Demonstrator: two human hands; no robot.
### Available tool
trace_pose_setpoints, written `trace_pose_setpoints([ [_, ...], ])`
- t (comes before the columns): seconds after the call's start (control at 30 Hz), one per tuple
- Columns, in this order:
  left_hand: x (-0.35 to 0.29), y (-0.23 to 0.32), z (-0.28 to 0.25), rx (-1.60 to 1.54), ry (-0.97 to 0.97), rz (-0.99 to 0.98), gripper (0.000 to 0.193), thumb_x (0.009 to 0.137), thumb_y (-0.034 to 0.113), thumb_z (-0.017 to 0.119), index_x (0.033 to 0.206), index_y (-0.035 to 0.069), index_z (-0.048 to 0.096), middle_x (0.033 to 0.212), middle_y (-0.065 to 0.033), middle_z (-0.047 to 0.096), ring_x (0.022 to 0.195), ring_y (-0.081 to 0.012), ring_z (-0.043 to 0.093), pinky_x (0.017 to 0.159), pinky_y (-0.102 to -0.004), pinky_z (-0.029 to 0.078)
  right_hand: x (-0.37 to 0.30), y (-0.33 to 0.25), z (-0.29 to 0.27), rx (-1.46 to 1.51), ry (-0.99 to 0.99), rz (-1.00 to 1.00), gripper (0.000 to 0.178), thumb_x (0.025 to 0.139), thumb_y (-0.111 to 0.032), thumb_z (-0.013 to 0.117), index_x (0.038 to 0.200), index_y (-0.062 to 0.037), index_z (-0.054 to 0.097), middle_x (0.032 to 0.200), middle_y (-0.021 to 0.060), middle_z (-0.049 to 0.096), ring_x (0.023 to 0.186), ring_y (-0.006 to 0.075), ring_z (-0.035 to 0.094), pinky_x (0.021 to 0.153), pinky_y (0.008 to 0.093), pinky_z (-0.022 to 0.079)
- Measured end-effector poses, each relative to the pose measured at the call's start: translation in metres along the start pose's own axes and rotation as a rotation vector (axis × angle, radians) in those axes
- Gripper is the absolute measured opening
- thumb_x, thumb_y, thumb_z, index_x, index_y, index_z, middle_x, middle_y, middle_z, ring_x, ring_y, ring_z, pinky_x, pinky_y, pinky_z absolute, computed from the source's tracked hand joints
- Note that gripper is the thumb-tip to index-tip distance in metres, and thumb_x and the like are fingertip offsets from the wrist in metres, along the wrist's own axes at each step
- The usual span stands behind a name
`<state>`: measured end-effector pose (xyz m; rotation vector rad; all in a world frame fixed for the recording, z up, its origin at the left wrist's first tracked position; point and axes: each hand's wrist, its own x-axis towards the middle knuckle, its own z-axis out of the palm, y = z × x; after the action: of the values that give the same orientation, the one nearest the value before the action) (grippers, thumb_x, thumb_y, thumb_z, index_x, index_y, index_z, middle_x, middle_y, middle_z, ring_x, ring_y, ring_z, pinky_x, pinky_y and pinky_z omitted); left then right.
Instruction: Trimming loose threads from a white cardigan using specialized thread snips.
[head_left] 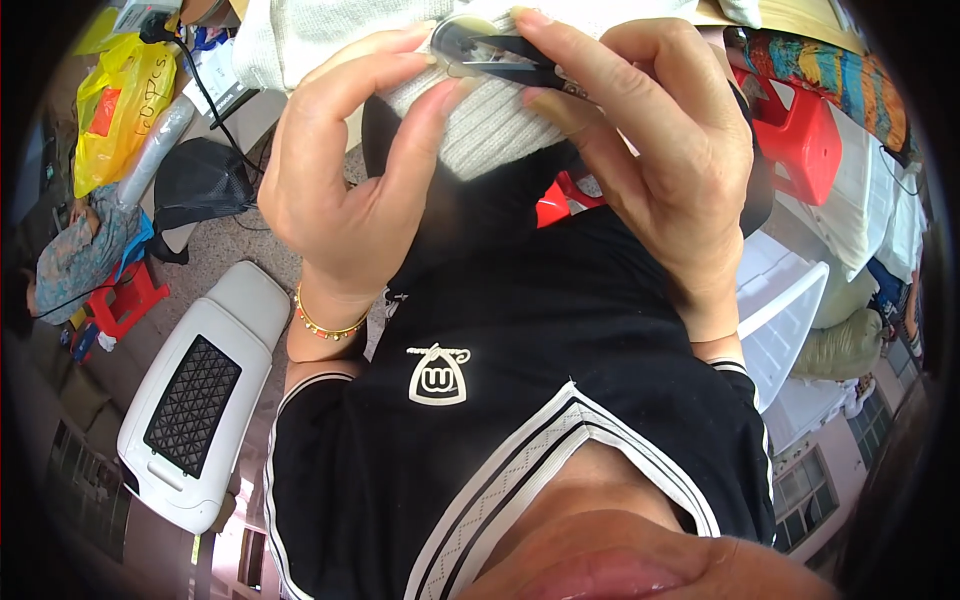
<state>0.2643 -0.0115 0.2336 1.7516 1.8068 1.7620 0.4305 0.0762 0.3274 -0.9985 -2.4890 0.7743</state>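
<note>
My left hand [345,165] is closed in a pinch at the edge of a small clear, rounded piece with a dark rim [462,40]. My right hand [660,130] grips a slim black tool with two arms [520,72], between thumb and fingers. Its tip reaches the clear piece; its exact kind cannot be made out. Just under both hands lies a cream knitted garment [310,35], with a ribbed band [495,130] hanging toward me over my dark-clothed lap.
At left are a yellow plastic bag [120,110], a black bag [203,185], a dark cable [205,85] and a white appliance with a black grille [200,390]. Red stools [800,140] and a white plastic bin [780,300] stand at right. Another person [85,240] sits at far left.
</note>
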Motion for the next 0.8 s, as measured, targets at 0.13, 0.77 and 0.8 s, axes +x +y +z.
trace_pose_setpoints([
  [0.13,-0.002,0.000,0.002,0.009,0.029,0.033,0.028,0.075,-0.003,0.081,0.098,-0.002,0.066,0.098,-0.0151,0.072,0.091,-0.0253,0.070,0.081,-0.0301,0.054,-0.003,0.003,0.007,0.012,0.002,0.013,0.043,0.074,-0.008,0.081,0.116,-0.0049,0.072,0.076,0.0038,0.051,0.064,0.0160,0.053,0.055,0.0270,0.042],
  [0.77,0.012,0.005,-0.009,-0.111,-0.061,-0.145,0.032,0.076,-0.002,0.080,0.105,-0.002,0.069,0.102,-0.0127,0.071,0.096,-0.0205,0.068,0.086,-0.0308,0.053,-0.007,0.020,0.017,0.399,0.169,0.140,0.038,0.079,-0.004,0.079,0.116,0.0002,0.070,0.078,0.0042,0.056,0.069,0.0113,0.051,0.060,0.0222,0.039],
  [0.8,0.015,0.004,-0.012,-0.007,-0.164,-0.081,0.032,0.075,-0.002,0.080,0.106,-0.002,0.070,0.101,-0.0122,0.072,0.096,-0.0197,0.068,0.085,-0.0293,0.053,-0.008,0.024,0.016,0.432,0.156,0.145,0.039,0.079,-0.004,0.080,0.116,0.0008,0.070,0.081,0.0050,0.058,0.071,0.0115,0.052,0.062,0.0226,0.039],
])
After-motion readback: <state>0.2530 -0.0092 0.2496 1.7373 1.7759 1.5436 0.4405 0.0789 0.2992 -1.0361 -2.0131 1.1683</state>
